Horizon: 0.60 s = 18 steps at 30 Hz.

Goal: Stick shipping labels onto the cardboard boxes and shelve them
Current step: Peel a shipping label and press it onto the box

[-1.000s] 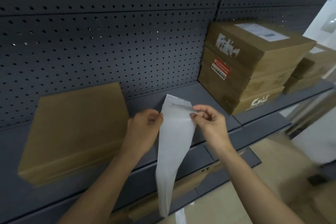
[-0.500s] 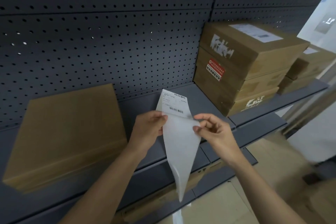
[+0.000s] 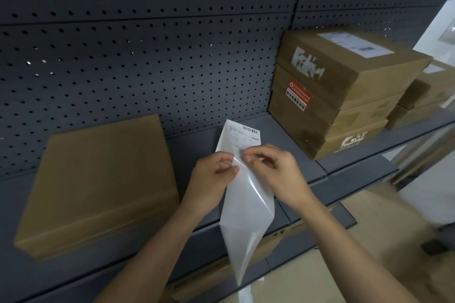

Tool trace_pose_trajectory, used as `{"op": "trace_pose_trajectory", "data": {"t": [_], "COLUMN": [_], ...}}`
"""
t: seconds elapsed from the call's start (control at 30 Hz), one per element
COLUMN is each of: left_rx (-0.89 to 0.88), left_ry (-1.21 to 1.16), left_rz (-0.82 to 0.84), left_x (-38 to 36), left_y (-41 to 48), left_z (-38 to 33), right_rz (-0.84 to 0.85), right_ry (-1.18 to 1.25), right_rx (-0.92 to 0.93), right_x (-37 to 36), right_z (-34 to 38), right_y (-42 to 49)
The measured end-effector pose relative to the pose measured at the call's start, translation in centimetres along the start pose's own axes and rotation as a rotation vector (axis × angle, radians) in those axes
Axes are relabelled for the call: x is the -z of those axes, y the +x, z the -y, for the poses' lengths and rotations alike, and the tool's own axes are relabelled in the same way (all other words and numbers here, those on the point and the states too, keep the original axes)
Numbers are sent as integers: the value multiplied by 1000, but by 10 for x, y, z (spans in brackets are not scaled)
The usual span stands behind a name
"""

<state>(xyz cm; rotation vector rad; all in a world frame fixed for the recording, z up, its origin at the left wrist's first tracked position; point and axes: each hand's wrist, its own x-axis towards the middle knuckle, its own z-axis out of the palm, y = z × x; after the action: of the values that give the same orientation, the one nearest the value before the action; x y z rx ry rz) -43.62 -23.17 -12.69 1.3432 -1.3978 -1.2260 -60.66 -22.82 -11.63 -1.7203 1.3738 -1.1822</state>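
At frame centre the shipping label [image 3: 242, 135] is pinched by the fingertips of the left hand [image 3: 211, 179] and right hand [image 3: 275, 174], its backing sheet [image 3: 246, 216] hanging below. A cardboard box [image 3: 98, 179] is shelved lower left, stacked boxes [image 3: 339, 96] upper right

On the shipping label [image 3: 242, 135]: a barcode [image 3: 251, 129] along the top edge, with rows of fine print beneath, too small to read. On the side of the stack of cardboard boxes [image 3: 364, 86]: a red-and-white sticker [image 3: 298, 94] with Chinese characters, too blurred to make out. Smeared white marking [image 3: 306, 65] near the stack's top and another white marking [image 3: 353, 141] on its lowest box, both illegible. White printed label [image 3: 355, 45] flat on top of the stack, print unreadable.
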Motion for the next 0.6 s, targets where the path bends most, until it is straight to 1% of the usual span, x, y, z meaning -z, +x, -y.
{"op": "trace_pose_trajectory", "data": {"t": [0.2, 0.43, 0.6], "left_rx": [-66, -57, -48], "left_ry": [22, 50, 77], "left_rz": [46, 53, 60], "left_x": [-2, -4, -4], "left_y": [-2, -3, -4], "left_z": [1, 3, 6], "right_rz": [79, 121, 73], "right_ry": [-8, 58, 62], "right_rx": [39, -10, -59], "right_x": [-2, 1, 1], "right_z": [0, -2, -3], "right_y": [3, 1, 1]}}
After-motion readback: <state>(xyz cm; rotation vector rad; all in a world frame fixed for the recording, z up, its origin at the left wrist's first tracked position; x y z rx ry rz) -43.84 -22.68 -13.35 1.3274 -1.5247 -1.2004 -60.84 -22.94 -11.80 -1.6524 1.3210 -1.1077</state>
